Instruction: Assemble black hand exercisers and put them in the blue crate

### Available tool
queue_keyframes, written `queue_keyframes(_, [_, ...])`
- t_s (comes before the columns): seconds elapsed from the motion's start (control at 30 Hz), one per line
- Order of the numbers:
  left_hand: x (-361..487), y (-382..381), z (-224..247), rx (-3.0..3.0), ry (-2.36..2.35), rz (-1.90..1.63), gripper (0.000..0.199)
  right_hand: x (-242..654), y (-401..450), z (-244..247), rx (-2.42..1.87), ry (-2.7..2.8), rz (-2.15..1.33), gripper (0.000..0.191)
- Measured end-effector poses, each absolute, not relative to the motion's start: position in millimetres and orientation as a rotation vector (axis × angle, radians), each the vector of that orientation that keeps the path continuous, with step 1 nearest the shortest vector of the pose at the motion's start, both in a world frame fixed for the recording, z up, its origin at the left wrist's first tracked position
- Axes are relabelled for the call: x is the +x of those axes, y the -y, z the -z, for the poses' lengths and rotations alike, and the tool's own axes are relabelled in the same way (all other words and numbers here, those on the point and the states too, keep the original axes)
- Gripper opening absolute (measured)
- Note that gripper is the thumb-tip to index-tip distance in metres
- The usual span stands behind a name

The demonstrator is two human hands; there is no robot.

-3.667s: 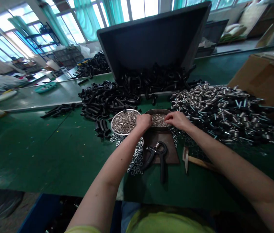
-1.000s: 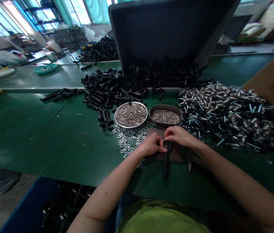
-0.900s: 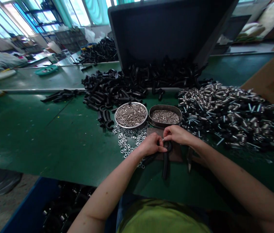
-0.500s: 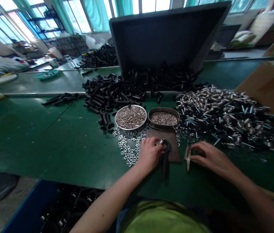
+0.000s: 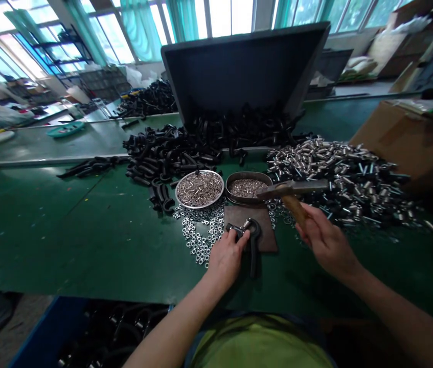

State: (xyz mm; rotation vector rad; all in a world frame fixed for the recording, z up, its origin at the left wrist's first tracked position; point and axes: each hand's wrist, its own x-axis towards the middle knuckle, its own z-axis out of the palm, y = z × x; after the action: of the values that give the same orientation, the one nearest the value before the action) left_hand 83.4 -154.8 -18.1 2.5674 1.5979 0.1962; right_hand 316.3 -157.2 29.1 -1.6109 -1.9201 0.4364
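My right hand (image 5: 327,243) is wrapped around the wooden handle of a hammer (image 5: 295,209). The hammer's metal head is raised over the oval tin (image 5: 231,197) of small metal pieces. With closed fingers, my left hand (image 5: 226,258) grips a black curved plastic clamp-like part (image 5: 254,243) that has a shiny coil or threaded metal piece at its top. This part lies on a flat brown metal plate (image 5: 266,220), its straight arm reaching past the near edge. Loose metal nuts (image 5: 199,240) are scattered just left of my left hand.
A round dish (image 5: 201,189) holds many metal pins. Black plastic parts (image 5: 162,153) are heaped behind it, below a tipped grey bin (image 5: 243,71). To the right lies a pile of metal-fitted parts (image 5: 339,174), beside a cardboard box (image 5: 404,138). A blue crate (image 5: 43,327) stands below the table edge.
My right hand has taken hold of the hammer and lifted it off the table, its head now up and turned sideways. My left hand stays at the black part on the plate.
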Motion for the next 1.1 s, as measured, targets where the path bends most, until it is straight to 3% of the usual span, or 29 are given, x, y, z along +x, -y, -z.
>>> queue_keyframes(0.17, [82.6, 154.4, 21.1, 2.572, -1.581, -0.225, 0.049, 306.5, 144.7, -22.0, -1.712, 2.147, -0.590, 0.034])
queue_keyframes(0.37, [82.3, 155.0, 25.6, 2.560, -1.574, -0.291, 0.049, 302.7, 148.6, -18.4, -1.680, 2.018, -0.366, 0.041])
queue_keyframes(0.53, [78.3, 158.5, 33.1, 2.477, -1.561, -0.422, 0.047, 305.5, 147.6, -13.9, -1.789, 2.190, -0.571, 0.035])
queue_keyframes(0.67, [75.6, 162.2, 40.2, 2.286, -1.598, -0.670, 0.033, 304.1, 170.0, -34.1, -1.605, 2.048, -0.420, 0.040])
queue_keyframes(0.8, [78.1, 162.2, 40.5, 2.232, -1.662, -0.706, 0.015, 300.7, 183.5, -24.0, -1.592, 2.138, -0.406, 0.040])
queue_keyframes(0.9, [79.3, 160.3, 39.6, 2.248, -1.673, -0.673, 0.011, 300.1, 181.0, -16.7, -1.703, 2.287, -0.497, 0.037])
queue_keyframes(1.1, [80.0, 155.6, 38.9, 2.253, -1.681, -0.626, 0.009, 299.0, 181.0, -15.7, -1.586, 2.190, -0.345, 0.042])
